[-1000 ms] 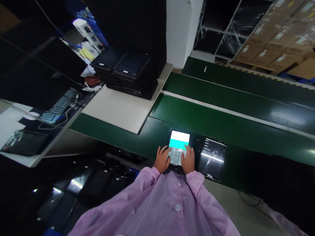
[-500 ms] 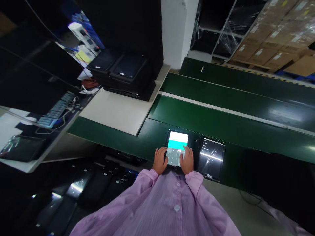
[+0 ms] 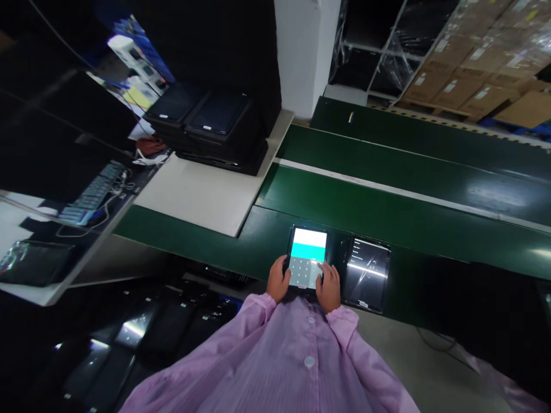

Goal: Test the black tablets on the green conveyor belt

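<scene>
A tablet [image 3: 308, 252] with a lit screen lies on the green bench in front of me. Its display shows a white band, a teal band and a grey number keypad. My left hand [image 3: 278, 279] grips the tablet's lower left edge, thumb at the front and fingers along the side. Over the lower right of the keypad is my right hand [image 3: 329, 288], fingers apart and a fingertip at the screen; whether it presses is too small to tell. Just to the right lies a second tablet [image 3: 368, 275], its dark screen showing lines of white text and a light reflection.
Stacked dark tablets [image 3: 219, 115] stand on a pale board [image 3: 198, 192] at upper left. A keyboard [image 3: 90, 195] and cables sit farther left. More tablets [image 3: 133, 330] lie below the bench at left. The green bench [image 3: 408, 212] runs right, with cartons [image 3: 456, 74] behind.
My left hand's fingers have drawn in from the screen to the tablet's left edge. My right hand has moved slightly down over the keypad. The view has shifted a little.
</scene>
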A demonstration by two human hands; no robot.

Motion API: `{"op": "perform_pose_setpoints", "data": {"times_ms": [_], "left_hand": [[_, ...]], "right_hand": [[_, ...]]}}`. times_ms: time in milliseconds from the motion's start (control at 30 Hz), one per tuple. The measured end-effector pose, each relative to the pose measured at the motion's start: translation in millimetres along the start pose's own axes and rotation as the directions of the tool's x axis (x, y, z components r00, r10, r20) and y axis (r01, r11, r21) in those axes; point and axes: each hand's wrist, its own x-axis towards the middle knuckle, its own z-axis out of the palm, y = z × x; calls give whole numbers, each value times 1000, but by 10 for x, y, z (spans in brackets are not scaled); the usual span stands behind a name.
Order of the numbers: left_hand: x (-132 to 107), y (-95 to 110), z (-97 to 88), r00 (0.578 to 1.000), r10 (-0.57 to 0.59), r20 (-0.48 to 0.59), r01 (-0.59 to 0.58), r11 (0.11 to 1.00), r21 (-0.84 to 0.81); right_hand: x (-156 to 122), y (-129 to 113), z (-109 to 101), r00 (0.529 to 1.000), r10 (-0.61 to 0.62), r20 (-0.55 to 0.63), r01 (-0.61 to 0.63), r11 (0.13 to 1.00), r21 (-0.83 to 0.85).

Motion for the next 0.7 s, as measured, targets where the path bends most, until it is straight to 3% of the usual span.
{"op": "perform_pose_setpoints", "data": {"times_ms": [200,367,700], "left_hand": [[6,-92,79,982,-187,-20,182,969,-165],[98,-127,92,924,-381,-22,363,895,-259],[194,-102,23,917,-396,41,390,875,-288]], "right_hand": [[-61,29,16,1000,21,3,-21,1000,-23],[-78,39,26,999,38,3,-38,999,-21],[-96,23,23,999,38,-31,-39,999,-17]]}}
